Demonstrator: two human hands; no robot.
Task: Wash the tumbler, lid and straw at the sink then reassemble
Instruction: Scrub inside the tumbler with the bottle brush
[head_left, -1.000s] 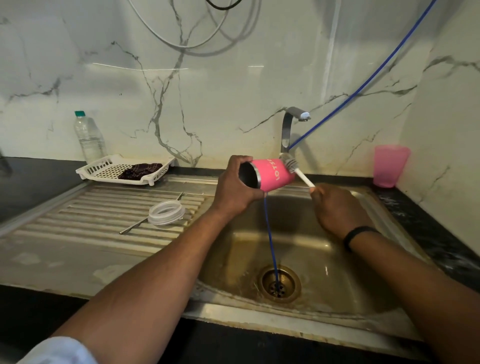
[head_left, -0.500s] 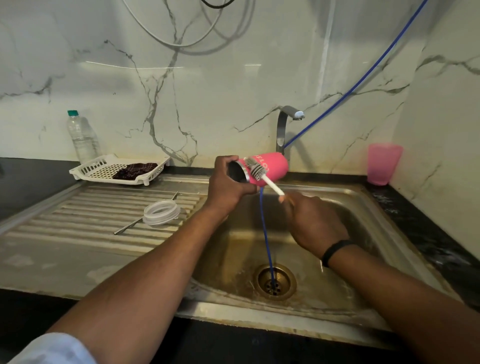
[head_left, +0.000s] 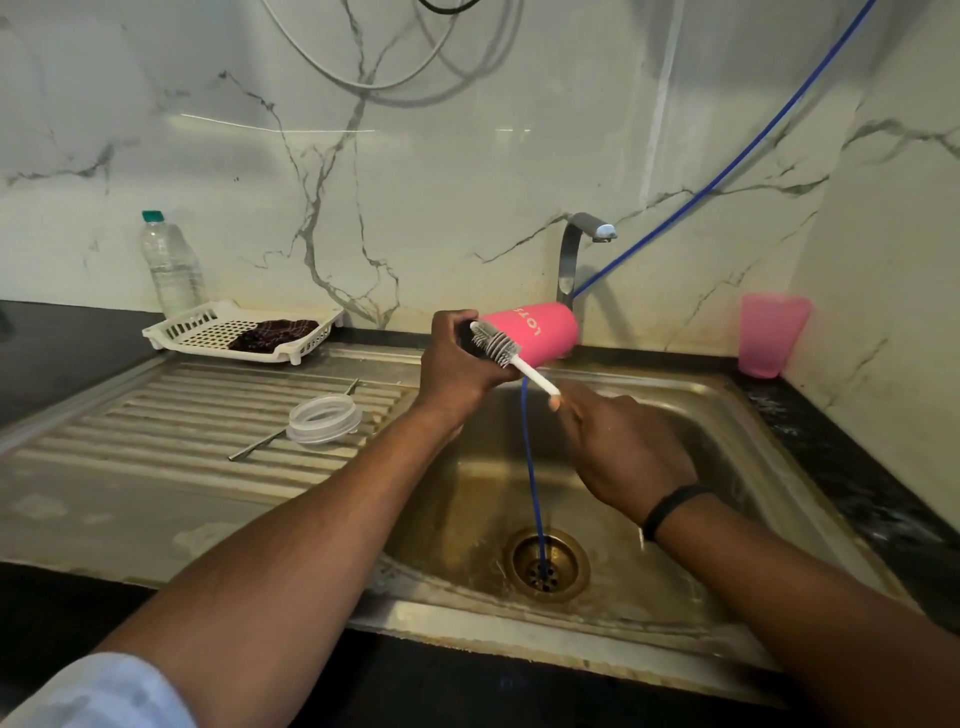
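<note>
Left hand (head_left: 457, 371): grips pink tumbler (head_left: 540, 332) sideways over sink (head_left: 769, 467).
Right hand (head_left: 623, 452): holds brush (head_left: 498, 345) at tumbler's mouth.

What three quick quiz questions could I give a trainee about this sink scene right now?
1. True or false: the lid is already fitted on the pink tumbler.
2. Which hand grips the tumbler? A) left hand B) right hand C) neither
3. Fill in: the right hand holds the bottle brush by its white ____.

Key:
1. False: the lid lies on the draining board, over the metal straw.
2. A
3. handle
</note>
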